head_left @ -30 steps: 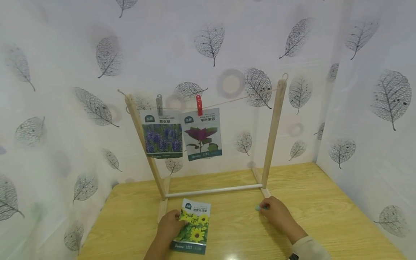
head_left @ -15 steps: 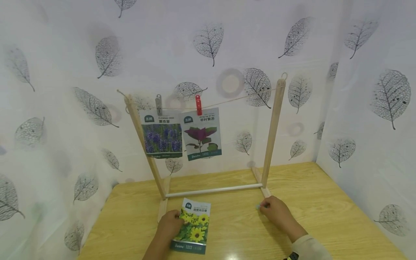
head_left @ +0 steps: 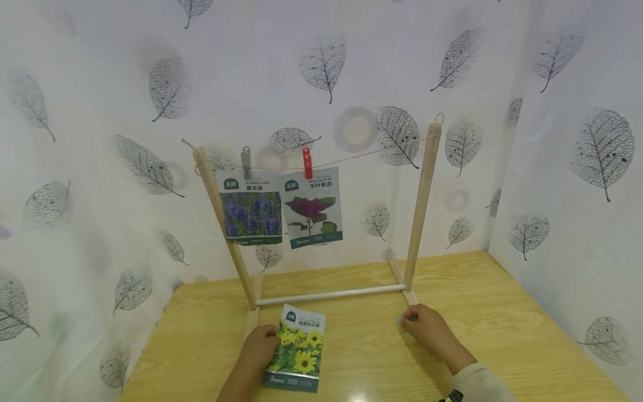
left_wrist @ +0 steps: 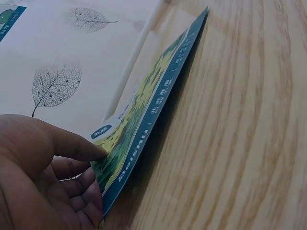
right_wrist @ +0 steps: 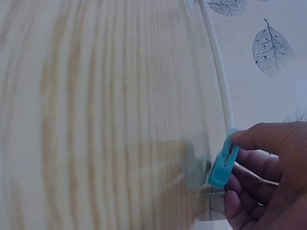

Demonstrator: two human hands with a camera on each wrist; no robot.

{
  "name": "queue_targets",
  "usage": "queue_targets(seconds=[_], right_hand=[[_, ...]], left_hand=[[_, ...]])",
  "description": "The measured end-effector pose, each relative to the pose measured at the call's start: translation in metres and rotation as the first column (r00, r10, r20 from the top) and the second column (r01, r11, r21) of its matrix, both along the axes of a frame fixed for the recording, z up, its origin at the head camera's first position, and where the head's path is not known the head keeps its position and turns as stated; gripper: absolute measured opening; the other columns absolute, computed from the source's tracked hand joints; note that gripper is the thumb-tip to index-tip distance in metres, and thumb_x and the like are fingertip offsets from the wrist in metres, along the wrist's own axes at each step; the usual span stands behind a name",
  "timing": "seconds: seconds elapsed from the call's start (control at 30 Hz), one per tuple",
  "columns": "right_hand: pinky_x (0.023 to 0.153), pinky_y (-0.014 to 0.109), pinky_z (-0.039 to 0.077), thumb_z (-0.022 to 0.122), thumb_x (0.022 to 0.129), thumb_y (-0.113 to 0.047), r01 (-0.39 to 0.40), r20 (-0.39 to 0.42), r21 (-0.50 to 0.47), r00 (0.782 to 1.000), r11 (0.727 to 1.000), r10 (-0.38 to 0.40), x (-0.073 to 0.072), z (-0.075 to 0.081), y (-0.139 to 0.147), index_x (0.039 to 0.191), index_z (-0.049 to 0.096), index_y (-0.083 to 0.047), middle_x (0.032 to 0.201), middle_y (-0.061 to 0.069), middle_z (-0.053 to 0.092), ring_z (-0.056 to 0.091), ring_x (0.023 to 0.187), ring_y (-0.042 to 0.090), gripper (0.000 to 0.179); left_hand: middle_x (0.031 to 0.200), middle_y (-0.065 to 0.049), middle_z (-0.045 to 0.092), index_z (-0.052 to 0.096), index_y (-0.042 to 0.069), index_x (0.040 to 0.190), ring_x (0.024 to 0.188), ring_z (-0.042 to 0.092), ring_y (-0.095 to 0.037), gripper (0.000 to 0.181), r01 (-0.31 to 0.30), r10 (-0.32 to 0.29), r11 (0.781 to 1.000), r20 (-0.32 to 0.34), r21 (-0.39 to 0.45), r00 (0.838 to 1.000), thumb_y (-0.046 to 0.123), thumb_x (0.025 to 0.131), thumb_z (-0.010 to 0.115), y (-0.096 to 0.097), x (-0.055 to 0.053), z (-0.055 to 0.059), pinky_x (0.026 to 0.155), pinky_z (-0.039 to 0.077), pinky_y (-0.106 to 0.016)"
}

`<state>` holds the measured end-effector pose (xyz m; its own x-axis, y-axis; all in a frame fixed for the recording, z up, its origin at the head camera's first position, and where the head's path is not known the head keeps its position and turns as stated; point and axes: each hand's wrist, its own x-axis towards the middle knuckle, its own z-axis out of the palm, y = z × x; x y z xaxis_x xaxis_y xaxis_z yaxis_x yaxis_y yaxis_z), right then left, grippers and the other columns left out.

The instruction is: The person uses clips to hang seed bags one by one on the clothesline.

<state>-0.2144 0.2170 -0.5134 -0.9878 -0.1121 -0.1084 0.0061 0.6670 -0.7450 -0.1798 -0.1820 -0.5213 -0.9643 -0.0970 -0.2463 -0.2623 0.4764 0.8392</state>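
Observation:
My left hand point(head_left: 261, 347) pinches the left edge of a seed packet point(head_left: 304, 349) with yellow flowers on its front. In the left wrist view the thumb lies on the packet's printed face, with fingers behind it, and the packet tilts up off the wood. Over at the right, near the foot of the frame, my right hand point(head_left: 427, 330) holds a small turquoise clothespin point(right_wrist: 223, 160) between thumb and fingers. Two more packets hang from a string: a lavender packet point(head_left: 251, 215) under a grey clothespin point(head_left: 246, 162) and a purple-leaf packet point(head_left: 312, 209) under a red clothespin point(head_left: 307, 163).
A wooden frame with a left post point(head_left: 223, 223), a right post point(head_left: 423, 206) and a white crossbar point(head_left: 331, 295) stands on the wood-grain table point(head_left: 361, 346). The string point(head_left: 369, 152) spans the post tops. Leaf-patterned sheeting point(head_left: 351, 67) encloses the back and sides.
Both hands stay almost where they were. The left thumb has shifted slightly toward the packet's left edge, and the clothespin in the right hand has turned a little.

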Motion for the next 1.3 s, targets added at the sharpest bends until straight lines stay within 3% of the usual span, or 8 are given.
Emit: queue_targets(seconds=[0.2, 0.43, 0.9, 1.13, 1.3], right_hand=[[0.071, 0.029, 0.052, 0.064, 0.092, -0.018, -0.026, -0.031, 0.032, 0.999, 0.999, 0.027, 0.0, 0.004, -0.001, 0.094, 0.066, -0.01, 0.091, 0.002, 0.064, 0.058, 0.08, 0.014, 0.009], [0.078, 0.035, 0.055, 0.063, 0.092, -0.016, -0.029, -0.027, 0.013, 0.999, 0.999, 0.029, 0.002, 0.006, 0.0, 0.1, 0.067, -0.011, 0.099, 0.001, 0.067, 0.062, 0.089, 0.014, 0.01], [0.08, 0.037, 0.054, 0.06, 0.094, -0.016, -0.035, -0.038, 0.007, 0.999, 0.999, 0.035, 0.001, 0.007, 0.0, 0.1, 0.066, -0.011, 0.101, 0.002, 0.066, 0.061, 0.092, 0.016, 0.009], [0.075, 0.033, 0.053, 0.06, 0.095, -0.019, -0.029, -0.031, -0.019, 0.999, 0.999, 0.028, -0.001, 0.005, 0.002, 0.102, 0.064, -0.009, 0.101, 0.003, 0.064, 0.059, 0.088, 0.017, 0.013], [0.075, 0.032, 0.053, 0.06, 0.096, -0.021, -0.031, -0.046, -0.027, 0.998, 0.999, 0.03, -0.002, 0.004, 0.003, 0.103, 0.064, -0.008, 0.102, 0.004, 0.064, 0.059, 0.088, 0.016, 0.015]], left_hand=[[0.098, -0.011, 0.062, 0.062, -0.003, 0.109, 0.082, 0.054, -0.019, 0.026, 0.006, -0.006, 1.0, 0.017, 0.009, 1.0, 0.009, 0.087, 0.053, -0.005, -0.001, 0.003, 0.067, 0.047, -0.027], [0.086, -0.008, 0.059, 0.06, 0.0, 0.094, 0.073, 0.055, -0.016, 0.013, 0.031, -0.033, 0.997, 0.022, 0.068, 0.999, 0.006, 0.086, 0.053, -0.005, -0.004, 0.004, 0.062, 0.047, -0.029], [0.082, -0.005, 0.058, 0.06, 0.001, 0.096, 0.071, 0.053, -0.015, 0.014, 0.022, -0.024, 0.997, 0.03, 0.071, 0.999, 0.005, 0.083, 0.056, -0.004, -0.005, 0.006, 0.062, 0.046, -0.028], [0.09, -0.007, 0.059, 0.06, -0.002, 0.113, 0.076, 0.056, -0.015, 0.029, 0.008, -0.012, 0.995, 0.034, 0.1, 0.999, 0.008, 0.086, 0.061, -0.005, -0.003, 0.01, 0.066, 0.051, -0.029], [0.093, -0.007, 0.057, 0.06, -0.004, 0.114, 0.077, 0.055, -0.015, 0.029, 0.015, -0.015, 0.993, 0.002, 0.12, 1.0, 0.008, 0.087, 0.061, -0.003, -0.002, 0.012, 0.068, 0.053, -0.03]])
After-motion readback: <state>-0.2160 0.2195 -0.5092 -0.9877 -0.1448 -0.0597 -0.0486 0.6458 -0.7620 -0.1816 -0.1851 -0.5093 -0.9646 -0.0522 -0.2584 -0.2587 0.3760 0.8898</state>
